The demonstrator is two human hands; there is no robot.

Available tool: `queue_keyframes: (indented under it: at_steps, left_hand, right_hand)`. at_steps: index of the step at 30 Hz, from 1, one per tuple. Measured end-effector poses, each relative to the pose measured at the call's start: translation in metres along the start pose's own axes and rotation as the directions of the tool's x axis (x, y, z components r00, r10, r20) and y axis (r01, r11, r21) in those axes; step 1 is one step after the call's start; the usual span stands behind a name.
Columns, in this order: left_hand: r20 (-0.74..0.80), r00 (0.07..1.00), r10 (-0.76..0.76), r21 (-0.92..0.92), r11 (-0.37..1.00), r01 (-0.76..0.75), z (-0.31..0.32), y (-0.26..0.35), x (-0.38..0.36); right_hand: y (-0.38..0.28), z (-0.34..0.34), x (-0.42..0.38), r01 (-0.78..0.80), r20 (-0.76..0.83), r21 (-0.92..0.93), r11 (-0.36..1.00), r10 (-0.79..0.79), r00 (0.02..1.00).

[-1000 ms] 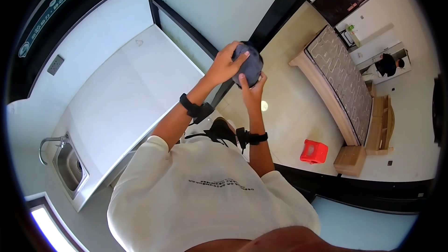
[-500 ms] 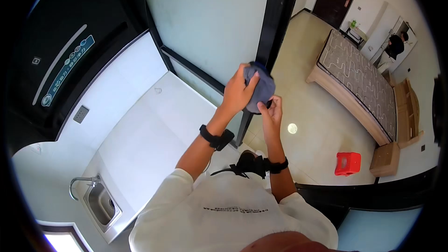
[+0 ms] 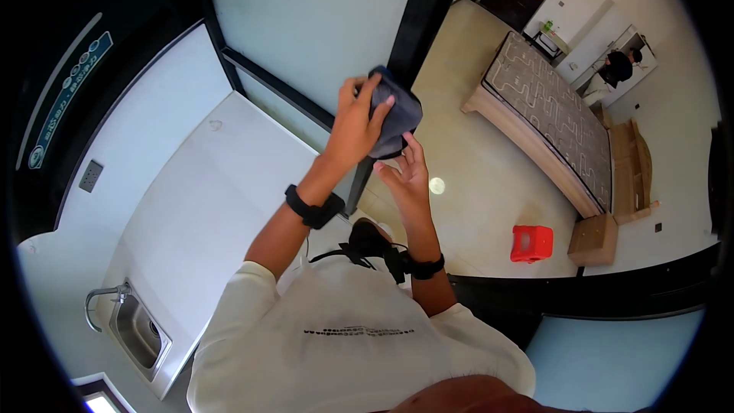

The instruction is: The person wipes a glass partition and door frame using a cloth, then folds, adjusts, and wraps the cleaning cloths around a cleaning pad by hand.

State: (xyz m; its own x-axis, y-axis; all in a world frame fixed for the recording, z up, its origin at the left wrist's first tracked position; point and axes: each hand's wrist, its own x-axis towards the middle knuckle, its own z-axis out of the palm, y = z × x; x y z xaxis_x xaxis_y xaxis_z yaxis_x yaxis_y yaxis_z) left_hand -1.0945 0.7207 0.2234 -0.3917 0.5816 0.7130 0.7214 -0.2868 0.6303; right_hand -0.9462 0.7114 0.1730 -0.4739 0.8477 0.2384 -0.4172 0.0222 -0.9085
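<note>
Left grip: my left hand (image 3: 353,131) is closed on the grey cloth (image 3: 397,116), thumb and fingers pressed over its upper left part, raised in front of the dark door frame (image 3: 405,38).
Right grip: my right hand (image 3: 405,176) is open, palm up and fingers spread, just under the cloth's lower edge; I see its fingertips near the hem, but I cannot tell whether they touch it.
Cloth against the grip: most of the cloth sticks out to the right of my left palm, and the lower end hangs free above my right hand.
Cloth position: it is held up in the air, above the floor (image 3: 474,206) and beside the right end of the white bench (image 3: 206,206), touching neither.
Cloth axis: I read its long axis as a slant from upper left to lower right in the view, the upper corner by my left fingertips and the lower part dropping toward my right hand.
Cloth shape: bunched and folded, not spread flat.
Wrists: each carries a black band (image 3: 312,208).
Bench: bare white top, with a sink (image 3: 138,330) and tap at its near left end.
Room beyond: a bed (image 3: 547,118) with a patterned mattress, a red stool (image 3: 531,243) on the floor, and another person (image 3: 615,69) standing far off by the wall.
</note>
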Motion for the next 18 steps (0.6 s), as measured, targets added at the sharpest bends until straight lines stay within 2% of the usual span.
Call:
queue_keyframes:
  at_steps: [1,3,4,6,8,10,11,12,14,15,17,18]
  left_hand:
    - [0.001,1.000,-0.009,-0.017,1.000,0.009,-0.003,0.008,0.010]
    - [-0.092,0.986,0.140,0.242,0.964,-0.115,-0.006,0.020,0.020]
    - [-0.087,0.986,0.141,0.229,0.966,-0.118,-0.004,0.019,0.018]
    - [0.011,0.997,0.070,0.356,0.932,-0.069,-0.003,0.012,0.017]
    - [0.053,0.996,0.069,0.372,0.925,-0.084,0.001,-0.002,0.008]
    - [0.102,0.994,-0.031,0.307,0.952,-0.002,0.009,-0.019,-0.003]
    - [0.077,0.997,0.033,0.352,0.934,-0.058,0.012,-0.023,-0.007]
    - [0.077,0.997,0.031,0.348,0.936,-0.056,0.010,-0.023,-0.010]
    - [0.158,0.987,-0.026,0.421,0.906,-0.044,0.010,-0.024,-0.016]
    - [0.149,0.988,-0.038,0.409,0.912,-0.026,0.010,-0.028,-0.020]
    - [0.140,0.990,0.012,0.403,0.913,-0.068,0.014,-0.037,-0.028]
    - [0.133,0.991,0.001,0.397,0.916,-0.054,0.015,-0.036,-0.030]
  right_hand:
    - [-0.004,-0.001,0.002,0.023,0.021,-0.028,0.999,-0.022,1.000]
    - [-0.004,0.000,0.006,0.056,0.019,-0.031,0.998,-0.056,0.998]
    - [-0.002,0.001,0.004,0.059,0.007,-0.039,0.997,-0.059,0.998]
    - [0.009,0.004,0.006,0.127,-0.030,-0.337,0.933,-0.145,0.989]
    - [0.017,0.008,0.009,0.155,-0.031,-0.391,0.907,-0.181,0.983]
    - [0.013,0.015,0.011,0.072,0.018,-0.619,0.782,-0.077,0.997]
    - [0.020,0.014,0.013,0.060,0.003,-0.614,0.787,-0.074,0.997]
    - [0.035,0.008,0.015,0.058,0.001,-0.618,0.784,-0.073,0.997]
    - [0.058,-0.009,0.019,0.255,0.073,-0.667,0.700,-0.279,0.958]
    - [0.055,-0.013,0.017,0.250,0.081,-0.680,0.689,-0.268,0.960]
    - [0.048,-0.021,0.015,0.011,-0.053,-0.613,0.790,-0.055,0.997]
    - [0.049,-0.027,0.016,0.007,-0.048,-0.623,0.783,-0.047,0.998]
